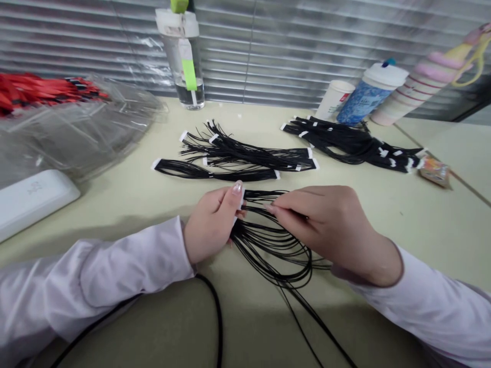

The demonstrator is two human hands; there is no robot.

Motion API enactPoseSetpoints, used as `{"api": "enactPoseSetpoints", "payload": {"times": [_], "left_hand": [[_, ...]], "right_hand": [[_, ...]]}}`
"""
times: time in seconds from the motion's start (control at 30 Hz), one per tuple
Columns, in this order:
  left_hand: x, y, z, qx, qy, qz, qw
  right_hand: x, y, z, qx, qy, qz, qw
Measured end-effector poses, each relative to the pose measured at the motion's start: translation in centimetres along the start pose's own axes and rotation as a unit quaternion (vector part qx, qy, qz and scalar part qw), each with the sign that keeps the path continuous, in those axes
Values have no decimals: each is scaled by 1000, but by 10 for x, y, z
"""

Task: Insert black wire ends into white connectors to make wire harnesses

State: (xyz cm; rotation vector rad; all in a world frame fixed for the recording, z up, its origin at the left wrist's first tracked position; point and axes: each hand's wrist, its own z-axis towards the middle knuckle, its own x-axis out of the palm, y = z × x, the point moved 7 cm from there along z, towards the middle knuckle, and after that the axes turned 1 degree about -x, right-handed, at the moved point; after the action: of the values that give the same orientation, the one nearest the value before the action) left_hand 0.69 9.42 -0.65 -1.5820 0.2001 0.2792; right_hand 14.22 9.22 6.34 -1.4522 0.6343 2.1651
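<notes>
A wiring harness of thin black wires (274, 244) fans out and loops to the right from white connectors (243, 199). My left hand (215, 217) is closed on the connector end, its thumb pressed on top and its other fingers mostly hidden underneath. Over the wires' upper strands, my right hand (326, 225) is closed in a pinch, thumb and forefinger on a black wire. Its remaining fingers are curled in. Some wires trail down past the lower edge of the view.
Beyond my hands lie black wire bundles with white connectors (245, 156) and another pile (349, 143). A clear bottle (184, 61), blue cup (368, 94), white cup (333, 99) and striped bottle (418, 87) line the back. Plastic-bagged red wires (42, 94) and a white case (36, 199) are left.
</notes>
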Motion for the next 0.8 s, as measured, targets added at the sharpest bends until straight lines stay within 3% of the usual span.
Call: {"api": "enactPoseSetpoints", "payload": {"times": [0.3,0.5,0.57,0.7,0.8], "left_hand": [[7,-7,-2,52,55,48,996],[6,-7,0,55,46,65,995],[4,-4,2,28,27,40,998],[0,10,6,-80,-28,-50,995],[-5,14,7,-109,-72,-76,989]], "right_hand": [[20,8,6,-22,55,4,998],[23,2,11,-7,87,-2,996],[14,-5,9,11,85,-37,996],[-20,-11,-1,64,19,-166,984],[-22,-11,-11,103,100,-191,971]]}}
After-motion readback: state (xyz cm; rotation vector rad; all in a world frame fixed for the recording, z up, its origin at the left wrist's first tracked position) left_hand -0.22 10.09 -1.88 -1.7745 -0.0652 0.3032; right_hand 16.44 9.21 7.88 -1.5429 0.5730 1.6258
